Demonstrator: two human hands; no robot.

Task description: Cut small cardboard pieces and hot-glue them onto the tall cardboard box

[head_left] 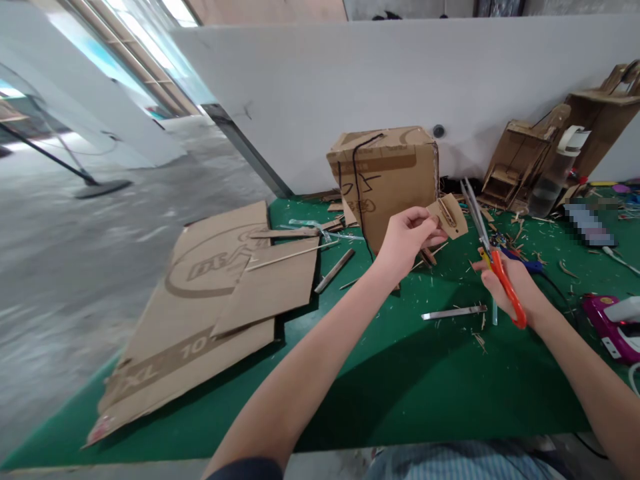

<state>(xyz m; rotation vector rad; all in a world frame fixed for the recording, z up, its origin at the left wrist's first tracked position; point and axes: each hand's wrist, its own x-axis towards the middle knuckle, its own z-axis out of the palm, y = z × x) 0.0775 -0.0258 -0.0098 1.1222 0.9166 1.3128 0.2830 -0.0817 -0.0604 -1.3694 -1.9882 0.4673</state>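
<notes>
My left hand [407, 237] pinches a small piece of cardboard [453, 220], which has a slot-like strip on its face and a small dark hole. In my right hand [510, 287] is a pair of scissors [493, 257] with orange handles, its blades pointing up and away from me. The blades look slightly parted and stand beside the cardboard piece, apart from it. Behind my left hand stands a cardboard box [393, 177] with a black cord hanging down its front. A craft knife [454, 312] lies on the green table below my hands.
Large flat cardboard sheets [200, 287] cover the table's left side, with thin sticks on and beside them. At the right are a water bottle [557, 173], cardboard models [523, 160], a phone [590, 223] and a purple device [610, 327]. Scraps litter the green table [400, 400]; a white partition [300, 100] rises behind.
</notes>
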